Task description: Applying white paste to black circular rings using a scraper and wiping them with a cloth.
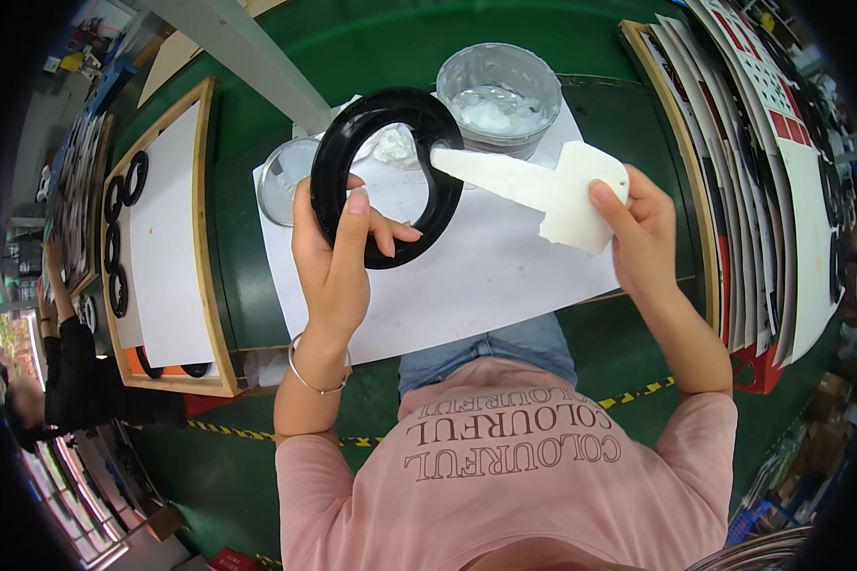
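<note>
My left hand (pixel 338 243) grips a glossy black ring (pixel 329 167) by its lower left side, thumb in front and fingers reaching into the opening. In my right hand (pixel 646 228) is a flat white scraper (pixel 528 183) with a wide, ragged-edged end, pinched between thumb and fingers. Its narrow tip meets the right inner side of the ring. Just behind stands a clear round tub (pixel 498 65) with whitish paste (pixel 495 112) in it. A shallow clear round lid or dish (pixel 281 176) lies left of the ring. Crumpled white material (pixel 395 146) shows through the ring's opening.
White paper (pixel 467 295) covers the dark green table (pixel 243 276). At left, a wooden-framed tray (pixel 209 314) bears black rings (pixel 136 178) and a white sheet. Stacked boards (pixel 733 190) stand at right. A grey post (pixel 257 62) rises behind. Another person (pixel 76 371) is at far left.
</note>
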Available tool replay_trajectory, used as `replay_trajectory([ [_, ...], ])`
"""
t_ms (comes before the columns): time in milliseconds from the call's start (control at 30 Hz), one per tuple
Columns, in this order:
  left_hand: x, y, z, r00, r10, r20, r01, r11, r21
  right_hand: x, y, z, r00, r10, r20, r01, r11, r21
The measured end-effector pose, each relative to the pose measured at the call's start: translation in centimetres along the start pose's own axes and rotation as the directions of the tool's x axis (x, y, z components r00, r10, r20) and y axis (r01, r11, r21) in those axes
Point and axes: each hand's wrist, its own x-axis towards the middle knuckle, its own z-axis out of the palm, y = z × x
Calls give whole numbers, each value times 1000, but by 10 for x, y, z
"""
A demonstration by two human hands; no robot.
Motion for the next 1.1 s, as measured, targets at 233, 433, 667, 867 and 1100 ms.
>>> replay_trajectory([
  [233, 4, -1, -11, 997, -34, -75, 27, 996, -90, 16, 9, -6, 968, 9, -250, 50, 972, 231],
  [433, -1, -1, -13, 992, -95, -84, 78, 979, -189, 37, 3, -50, 502, -570, 651, 740, -106, -664],
  [667, 2, -3, -17, 987, -97, -125, 64, 968, -244, -1, 5, -99, 580, -622, 526, 697, 44, -716],
  [867, 17, 7, -1, 992, -124, -7, 110, 910, -400, 47, 55, -94, 735, -468, -490, 347, 881, -321],
  [1100, 24, 2, 52, 968, -246, 45, 240, 864, -443, 100, 86, -78, 667, -595, -448, 363, 785, -502],
])
